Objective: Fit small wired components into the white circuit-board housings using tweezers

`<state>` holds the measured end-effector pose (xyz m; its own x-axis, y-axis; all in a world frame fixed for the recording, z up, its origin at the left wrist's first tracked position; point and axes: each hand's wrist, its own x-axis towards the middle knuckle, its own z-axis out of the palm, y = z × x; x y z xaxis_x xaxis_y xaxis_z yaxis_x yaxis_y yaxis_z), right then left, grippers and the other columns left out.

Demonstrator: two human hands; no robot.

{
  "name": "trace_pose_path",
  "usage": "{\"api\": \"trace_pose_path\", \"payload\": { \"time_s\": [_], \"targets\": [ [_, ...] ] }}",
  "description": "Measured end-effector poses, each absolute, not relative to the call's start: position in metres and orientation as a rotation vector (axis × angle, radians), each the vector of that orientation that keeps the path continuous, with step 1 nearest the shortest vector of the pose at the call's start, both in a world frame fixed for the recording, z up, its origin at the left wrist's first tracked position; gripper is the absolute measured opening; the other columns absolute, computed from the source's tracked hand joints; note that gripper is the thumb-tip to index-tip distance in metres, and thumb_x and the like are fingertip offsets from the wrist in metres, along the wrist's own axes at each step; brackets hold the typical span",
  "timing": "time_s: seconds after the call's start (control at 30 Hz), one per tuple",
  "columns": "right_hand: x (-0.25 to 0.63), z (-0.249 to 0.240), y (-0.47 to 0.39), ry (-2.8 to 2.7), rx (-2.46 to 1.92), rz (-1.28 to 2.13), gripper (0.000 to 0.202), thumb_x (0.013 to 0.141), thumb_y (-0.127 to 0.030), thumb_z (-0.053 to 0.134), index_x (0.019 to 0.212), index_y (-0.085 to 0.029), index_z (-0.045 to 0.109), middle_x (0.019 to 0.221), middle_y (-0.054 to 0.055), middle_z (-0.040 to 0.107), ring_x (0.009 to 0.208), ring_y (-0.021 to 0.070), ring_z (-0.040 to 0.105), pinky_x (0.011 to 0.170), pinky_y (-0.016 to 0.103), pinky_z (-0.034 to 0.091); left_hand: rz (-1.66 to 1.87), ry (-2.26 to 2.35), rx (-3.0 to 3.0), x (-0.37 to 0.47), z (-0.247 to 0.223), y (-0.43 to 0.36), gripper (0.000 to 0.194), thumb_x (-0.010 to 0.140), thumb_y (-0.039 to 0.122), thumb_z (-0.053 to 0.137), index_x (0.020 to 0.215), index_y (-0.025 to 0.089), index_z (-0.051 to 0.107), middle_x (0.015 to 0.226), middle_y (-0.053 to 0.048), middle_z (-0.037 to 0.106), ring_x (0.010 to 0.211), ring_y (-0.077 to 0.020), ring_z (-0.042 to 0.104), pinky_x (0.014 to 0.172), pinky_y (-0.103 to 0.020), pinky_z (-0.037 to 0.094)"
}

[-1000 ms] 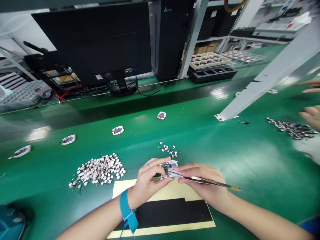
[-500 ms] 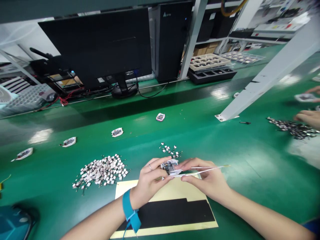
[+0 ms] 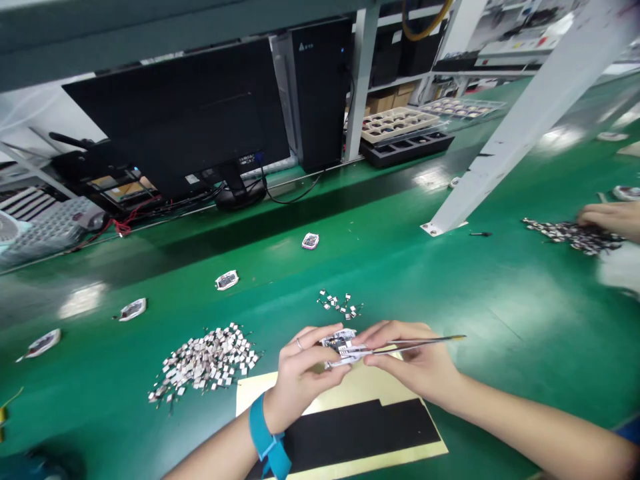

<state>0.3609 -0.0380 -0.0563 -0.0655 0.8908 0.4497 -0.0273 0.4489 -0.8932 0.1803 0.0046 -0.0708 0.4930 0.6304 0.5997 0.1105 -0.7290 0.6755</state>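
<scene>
My left hand (image 3: 307, 363), with a ring and a teal wrist strap (image 3: 267, 437), grips a small white-framed circuit device (image 3: 343, 347) by its left side. Fingers of my right hand (image 3: 415, 350) are closed around thin metal tweezers (image 3: 430, 341), whose rear end points right. The tweezers' front end reaches the device, and my right fingertips touch its right edge. Both hands are above a yellow sheet (image 3: 345, 393) with a black panel (image 3: 360, 437). Left of them lies a big pile of small white square parts (image 3: 205, 363); a few more parts (image 3: 340, 305) are scattered just beyond the device.
Similar devices (image 3: 310, 241) stand in a row leftward on the green table (image 3: 280, 280). A monitor (image 3: 190, 113), black computer tower (image 3: 320, 93) and trays (image 3: 400, 133) are behind. A slanted white post (image 3: 500, 140) rises at right, near another person's hand (image 3: 610, 217) and parts pile (image 3: 575, 235).
The view has shifted and tilted slightly. The device is turned a little in my left hand, and the tweezers' arms look closer together. At the right, the other person's hands have moved.
</scene>
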Motion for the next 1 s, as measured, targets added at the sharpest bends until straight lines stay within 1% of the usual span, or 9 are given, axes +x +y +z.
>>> {"api": "trace_pose_path", "payload": {
  "time_s": [0.23, 0.5, 0.83, 1.0],
  "targets": [
    [0.3678, -0.0517, -0.0393, -1.602, -0.698, 0.949, 0.022, 0.069, 0.000, 0.066, 0.086, -0.014, 0.062, 0.089, 0.007, 0.065, 0.082, 0.0139, 0.063, 0.071, 0.020, 0.054, 1.211, 0.585, 2.137, 0.1784, -0.0732, 0.0055, 0.015, 0.067, 0.021, 0.071, 0.069, 0.014, 0.057, 0.092, -0.011, 0.066, 0.080, -0.0189, 0.064, 0.071, -0.027, 0.047],
    [0.3679, -0.0538, -0.0399, -1.584, -0.703, 0.956, 0.020, 0.067, 0.002, 0.067, 0.082, -0.011, 0.063, 0.088, 0.008, 0.065, 0.082, 0.0153, 0.063, 0.073, 0.023, 0.054, 1.171, 0.580, 2.154, 0.1782, -0.0740, 0.0069, 0.017, 0.067, 0.024, 0.071, 0.069, 0.013, 0.057, 0.092, -0.011, 0.066, 0.082, -0.0187, 0.064, 0.074, -0.026, 0.047],
    [0.3707, -0.0534, -0.0374, -1.676, -0.690, 0.892, 0.018, 0.068, 0.001, 0.066, 0.082, -0.011, 0.063, 0.087, 0.009, 0.065, 0.082, 0.0147, 0.063, 0.073, 0.022, 0.053, 1.173, 0.553, 2.147, 0.1787, -0.0759, 0.0075, 0.020, 0.065, 0.020, 0.073, 0.070, 0.014, 0.055, 0.095, -0.011, 0.066, 0.085, -0.0189, 0.064, 0.076, -0.026, 0.046],
    [0.3718, -0.0528, -0.0373, -1.710, -0.681, 0.884, 0.015, 0.072, 0.000, 0.064, 0.082, -0.011, 0.064, 0.086, 0.008, 0.065, 0.082, 0.0143, 0.062, 0.074, 0.022, 0.052, 1.163, 0.547, 2.142, 0.1778, -0.0757, 0.0079, 0.020, 0.066, 0.022, 0.073, 0.070, 0.013, 0.055, 0.095, -0.012, 0.065, 0.082, -0.0180, 0.064, 0.074, -0.026, 0.047]
  ]
}}
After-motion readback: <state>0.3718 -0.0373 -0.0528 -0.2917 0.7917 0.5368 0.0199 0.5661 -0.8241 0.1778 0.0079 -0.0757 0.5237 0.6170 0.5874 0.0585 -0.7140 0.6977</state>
